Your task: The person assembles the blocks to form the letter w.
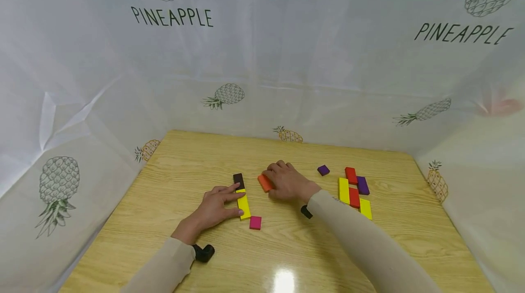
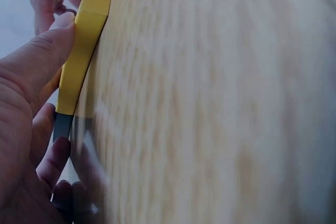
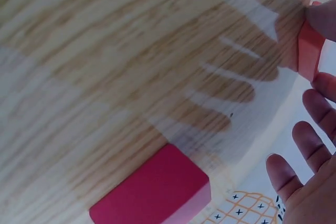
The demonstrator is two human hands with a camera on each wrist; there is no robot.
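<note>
My left hand (image 1: 215, 206) rests with spread fingers on a yellow block (image 1: 244, 206) and a black block (image 1: 238, 181), which lie end to end. In the left wrist view, the thumb (image 2: 44, 51) touches the side of the yellow block (image 2: 84, 51), and fingertips lie by the dark block (image 2: 62, 125). A small pink block (image 1: 255, 223) sits just off the yellow one's near end. To the right, my right hand (image 1: 287, 181) pinches an orange block (image 1: 265, 183). In the right wrist view, thumb and index finger are at opposite ends of that block (image 3: 310, 51); the other fingers are spread.
On the right side of the wooden table (image 1: 197, 151) lies a cluster of red (image 1: 351, 175), yellow (image 1: 343, 191) and purple (image 1: 362, 185) blocks. A small purple block (image 1: 323, 170) lies apart, behind the right forearm. A pineapple-print curtain (image 1: 328, 101) encloses the table's back and sides.
</note>
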